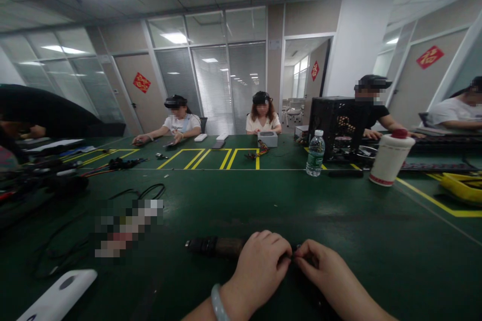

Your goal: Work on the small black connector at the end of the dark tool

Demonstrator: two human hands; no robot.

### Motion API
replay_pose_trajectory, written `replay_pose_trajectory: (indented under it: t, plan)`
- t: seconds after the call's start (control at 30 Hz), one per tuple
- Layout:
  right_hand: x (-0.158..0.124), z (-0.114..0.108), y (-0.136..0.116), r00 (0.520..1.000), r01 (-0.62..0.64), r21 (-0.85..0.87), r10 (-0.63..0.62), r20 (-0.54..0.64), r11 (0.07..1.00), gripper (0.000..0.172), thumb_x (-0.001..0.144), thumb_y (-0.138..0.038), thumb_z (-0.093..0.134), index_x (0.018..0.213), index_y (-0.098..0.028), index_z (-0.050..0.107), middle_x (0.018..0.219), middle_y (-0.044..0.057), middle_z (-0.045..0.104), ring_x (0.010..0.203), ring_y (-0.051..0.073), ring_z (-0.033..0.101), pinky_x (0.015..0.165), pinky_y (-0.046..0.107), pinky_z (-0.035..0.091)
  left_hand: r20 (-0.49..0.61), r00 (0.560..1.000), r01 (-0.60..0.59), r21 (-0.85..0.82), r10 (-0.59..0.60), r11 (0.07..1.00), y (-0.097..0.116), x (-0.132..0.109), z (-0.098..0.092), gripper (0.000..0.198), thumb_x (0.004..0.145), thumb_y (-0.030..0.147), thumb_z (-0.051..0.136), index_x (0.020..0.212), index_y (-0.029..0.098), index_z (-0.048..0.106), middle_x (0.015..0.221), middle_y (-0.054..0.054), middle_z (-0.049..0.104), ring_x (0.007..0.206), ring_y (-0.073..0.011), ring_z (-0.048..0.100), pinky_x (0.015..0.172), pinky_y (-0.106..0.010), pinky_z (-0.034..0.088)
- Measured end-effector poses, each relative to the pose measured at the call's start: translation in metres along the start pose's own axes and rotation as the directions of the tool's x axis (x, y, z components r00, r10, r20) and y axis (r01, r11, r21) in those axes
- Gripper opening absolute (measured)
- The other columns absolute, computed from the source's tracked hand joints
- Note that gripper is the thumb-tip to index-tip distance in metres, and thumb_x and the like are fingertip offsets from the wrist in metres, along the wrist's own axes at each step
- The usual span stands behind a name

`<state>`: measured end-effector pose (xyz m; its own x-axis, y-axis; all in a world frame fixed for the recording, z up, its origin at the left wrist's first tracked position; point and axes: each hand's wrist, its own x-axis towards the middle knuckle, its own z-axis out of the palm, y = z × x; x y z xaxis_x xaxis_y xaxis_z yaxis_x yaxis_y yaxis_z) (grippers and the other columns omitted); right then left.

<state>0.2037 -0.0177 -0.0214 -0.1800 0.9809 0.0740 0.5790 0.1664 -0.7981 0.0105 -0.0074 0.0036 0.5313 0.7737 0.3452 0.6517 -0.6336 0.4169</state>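
Observation:
A dark electric screwdriver (220, 247) lies along the green table, its metal tip pointing left. Over its rear end, my left hand (261, 261) is closed around the body; a pale bangle circles that wrist. My right hand (324, 265) is closed just to the right, with thumb and forefinger pinched together at the tool's back end. Whatever sits between those fingertips is small, dark and mostly hidden. The two hands nearly touch there.
A water bottle (315, 154), a white cup with a red lid (391, 158) and a black computer case (335, 128) stand ahead right. Black cables (150, 191) and a white device (60, 298) lie left. Several people sit around the green table (226, 195).

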Motion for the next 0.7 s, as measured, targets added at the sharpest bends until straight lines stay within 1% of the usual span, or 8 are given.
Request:
replay_pose_trajectory:
  t: [0.1,0.2,0.37,0.47,0.6,0.7]
  plan:
    - [0.0016,0.0017,0.0023,1.000,0.002,0.035,-0.003,0.020,0.999,0.010,0.087,-0.022,0.058,0.082,-0.021,0.066,0.076,-0.003,0.068,0.071,0.015,0.062,0.062,0.019,0.043,-0.003,1.000,0.009,0.010,-0.009,1.000,0.0004,-0.0005,0.0000,0.009,0.086,0.017,0.064,0.091,0.024,0.061,0.093,0.003,0.063,0.090,-0.0189,0.054,0.078,-0.032,0.036]
    - [0.0029,0.0032,0.0055,1.000,0.021,0.049,-0.022,0.014,0.999,0.009,0.087,-0.023,0.059,0.080,-0.021,0.065,0.076,-0.003,0.067,0.071,0.015,0.062,0.063,0.019,0.043,-0.001,1.000,0.007,0.018,-0.007,1.000,0.0012,-0.0009,-0.0006,0.006,0.087,0.018,0.062,0.091,0.023,0.061,0.093,0.002,0.064,0.090,-0.0195,0.054,0.078,-0.032,0.037]
    - [0.0022,0.0021,0.0047,0.999,0.027,-0.010,-0.027,0.038,1.000,0.006,0.085,-0.022,0.060,0.084,-0.021,0.065,0.076,-0.002,0.067,0.070,0.015,0.062,0.061,0.019,0.043,0.004,1.000,0.001,0.033,-0.001,0.999,0.0018,0.0003,-0.0018,0.006,0.087,0.018,0.062,0.088,0.023,0.061,0.092,0.002,0.063,0.090,-0.0192,0.054,0.077,-0.032,0.036]
    - [0.0009,0.0015,0.0047,0.998,0.026,-0.048,-0.024,0.054,0.998,0.004,0.083,-0.021,0.061,0.086,-0.022,0.065,0.079,-0.002,0.068,0.073,0.016,0.063,0.063,0.020,0.043,0.007,1.000,0.000,0.026,0.000,1.000,0.0017,0.0008,-0.0022,0.007,0.086,0.017,0.064,0.087,0.024,0.061,0.091,0.003,0.063,0.090,-0.0186,0.054,0.078,-0.032,0.036]
    - [0.0020,0.0019,0.0072,0.998,0.025,-0.028,-0.023,0.058,0.999,0.005,0.084,-0.020,0.060,0.085,-0.022,0.064,0.082,-0.001,0.068,0.076,0.016,0.063,0.066,0.020,0.043,0.013,1.000,0.000,0.019,0.000,1.000,0.0025,0.0002,-0.0029,0.008,0.087,0.016,0.063,0.089,0.024,0.061,0.092,0.003,0.063,0.090,-0.0183,0.054,0.078,-0.031,0.037]
    - [0.0036,0.0020,0.0069,0.998,0.032,-0.009,-0.031,0.048,0.999,0.006,0.085,-0.020,0.058,0.083,-0.021,0.062,0.078,-0.002,0.067,0.072,0.015,0.062,0.064,0.020,0.043,0.014,1.000,0.012,0.018,-0.012,1.000,0.0033,-0.0003,-0.0031,0.008,0.088,0.016,0.062,0.091,0.024,0.060,0.093,0.002,0.063,0.091,-0.0185,0.054,0.079,-0.032,0.037]
